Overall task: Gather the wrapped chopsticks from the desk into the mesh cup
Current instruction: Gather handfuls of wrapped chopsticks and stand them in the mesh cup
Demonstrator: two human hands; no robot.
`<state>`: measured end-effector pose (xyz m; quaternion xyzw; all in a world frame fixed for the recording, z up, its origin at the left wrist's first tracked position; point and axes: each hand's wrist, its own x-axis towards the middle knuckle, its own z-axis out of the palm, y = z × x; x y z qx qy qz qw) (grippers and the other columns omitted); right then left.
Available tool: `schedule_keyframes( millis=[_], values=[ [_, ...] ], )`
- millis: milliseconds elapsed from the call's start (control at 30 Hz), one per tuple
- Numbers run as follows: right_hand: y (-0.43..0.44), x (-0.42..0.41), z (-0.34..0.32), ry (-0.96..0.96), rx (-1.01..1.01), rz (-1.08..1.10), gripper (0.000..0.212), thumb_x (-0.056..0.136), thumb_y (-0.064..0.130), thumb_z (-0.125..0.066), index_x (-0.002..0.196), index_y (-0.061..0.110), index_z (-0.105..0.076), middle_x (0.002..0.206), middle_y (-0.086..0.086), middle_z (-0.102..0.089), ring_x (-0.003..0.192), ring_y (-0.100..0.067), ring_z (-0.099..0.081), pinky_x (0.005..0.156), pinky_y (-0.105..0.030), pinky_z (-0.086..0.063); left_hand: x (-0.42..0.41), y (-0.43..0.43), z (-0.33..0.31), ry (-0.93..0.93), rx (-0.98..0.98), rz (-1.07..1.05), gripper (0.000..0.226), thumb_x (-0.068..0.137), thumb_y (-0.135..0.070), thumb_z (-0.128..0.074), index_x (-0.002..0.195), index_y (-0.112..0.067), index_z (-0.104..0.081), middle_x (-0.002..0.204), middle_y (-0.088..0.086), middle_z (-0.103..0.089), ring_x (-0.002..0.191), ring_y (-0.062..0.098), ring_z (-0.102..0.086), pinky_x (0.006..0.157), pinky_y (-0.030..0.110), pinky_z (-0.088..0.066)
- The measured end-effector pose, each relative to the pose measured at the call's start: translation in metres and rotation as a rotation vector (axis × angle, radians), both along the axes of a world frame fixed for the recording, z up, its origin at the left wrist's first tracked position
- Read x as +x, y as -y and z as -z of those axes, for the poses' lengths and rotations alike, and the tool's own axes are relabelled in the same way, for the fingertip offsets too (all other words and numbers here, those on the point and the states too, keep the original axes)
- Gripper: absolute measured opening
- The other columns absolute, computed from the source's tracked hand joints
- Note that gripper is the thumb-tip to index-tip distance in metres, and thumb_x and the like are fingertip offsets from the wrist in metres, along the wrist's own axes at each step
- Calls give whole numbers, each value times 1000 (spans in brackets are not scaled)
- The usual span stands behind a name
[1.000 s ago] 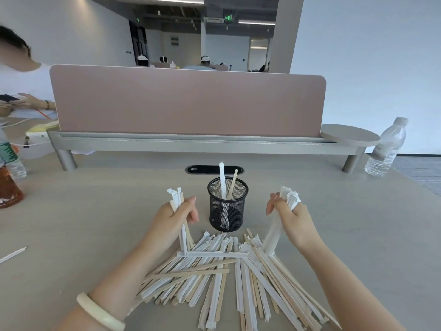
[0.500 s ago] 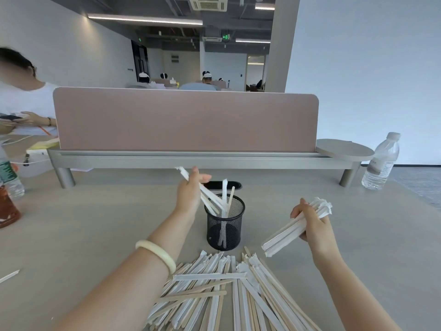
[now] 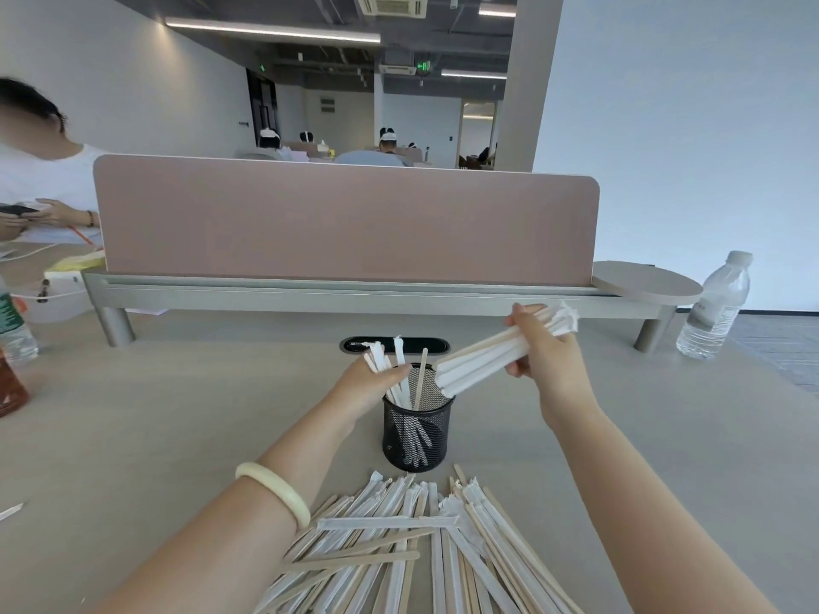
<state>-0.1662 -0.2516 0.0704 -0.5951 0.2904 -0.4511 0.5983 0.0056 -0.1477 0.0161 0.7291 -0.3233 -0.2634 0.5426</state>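
Note:
A black mesh cup (image 3: 418, 440) stands on the desk in front of me with several wrapped chopsticks and one bare wooden stick inside. My left hand (image 3: 364, 386) is at the cup's left rim, fingers closed around a few wrapped chopsticks (image 3: 384, 370) whose lower ends are in the cup. My right hand (image 3: 544, 352) grips a bundle of wrapped chopsticks (image 3: 483, 363), tilted, its lower end just above the cup's right rim. A big pile of wrapped and bare chopsticks (image 3: 421, 547) lies on the desk close to me.
A pink divider (image 3: 345, 223) on a grey shelf closes off the far side. A water bottle (image 3: 715, 308) stands at the right, two bottles (image 3: 11, 339) at the left edge. A cable slot (image 3: 394, 345) lies behind the cup. Another person (image 3: 35, 170) sits at far left.
My left hand lowered its chopsticks into the cup. My right hand carried its bundle up and left, from beside the cup to just over its right rim.

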Motion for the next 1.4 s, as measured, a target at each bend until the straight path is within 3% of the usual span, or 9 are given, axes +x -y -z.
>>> schedule_keyframes(
  millis=[167,367,567,767,900,1000,1133,1267,1400],
  values=[
    [6,30,5,-160,-46,-33,31,91,26,-55,62,15,-56,44,-3,-50,29,-9,-46,39,-20,-37,7,-7,6,39,-91,-104,35,82,-36,-63,107,-12,-59,87,2,-56,78,14,-53,78,30,-39],
    [9,47,21,-315,-108,-56,31,91,25,-51,63,15,-58,46,-6,-53,30,-10,-46,45,-24,-37,6,-7,6,49,-79,-9,22,84,-21,-62,106,-18,-64,104,0,-69,97,15,-63,82,24,-45],
    [9,58,26,-481,-155,-98,34,89,29,-52,59,14,-59,43,-4,-51,30,-9,-44,44,-21,-36,11,0,0,88,16,80,24,79,-17,-69,100,-5,-63,94,6,-66,85,16,-61,75,25,-46],
    [7,63,40,-648,-236,-199,24,86,31,-57,77,10,-62,63,-2,-47,57,-15,-43,55,-27,-34,16,-6,-5,47,65,82,88,52,-49,-82,129,-22,-47,121,1,-62,112,15,-58,103,35,-43],
    [6,60,39,-440,-329,-82,38,83,38,-65,114,18,-53,93,1,-52,75,-7,-50,65,-20,-40,15,-20,-9,41,47,35,86,64,-44,-78,137,-26,-36,129,-4,-49,119,14,-49,105,32,-38],
    [3,55,40,-330,-486,-20,42,92,33,-54,133,24,-48,119,2,-49,95,-7,-52,86,-20,-39,15,-38,-9,31,21,24,86,66,-51,-73,139,-31,-33,136,-5,-50,122,13,-48,100,31,-38],
    [2,48,53,-533,-708,-104,38,99,31,-37,134,25,-51,142,3,-51,139,-15,-35,113,-34,-26,12,-68,-3,72,-2,-6,83,68,-54,-70,138,-30,-32,137,-4,-49,124,11,-48,97,27,-35],
    [-5,39,51,-603,-635,-196,49,98,43,-33,145,29,-33,154,3,-34,146,-15,-19,119,-40,-16,11,-100,2,232,226,67,104,55,-65,-71,141,-26,-29,145,-4,-41,132,12,-40,106,29,-33],
    [-7,12,48,-568,-523,-145,54,95,42,-41,145,25,-31,151,-2,-33,141,-21,-30,112,-36,-26,-2,-125,6,531,597,228,96,66,-59,-69,143,-19,-28,153,0,-30,140,16,-29,115,30,-24]
  ],
)
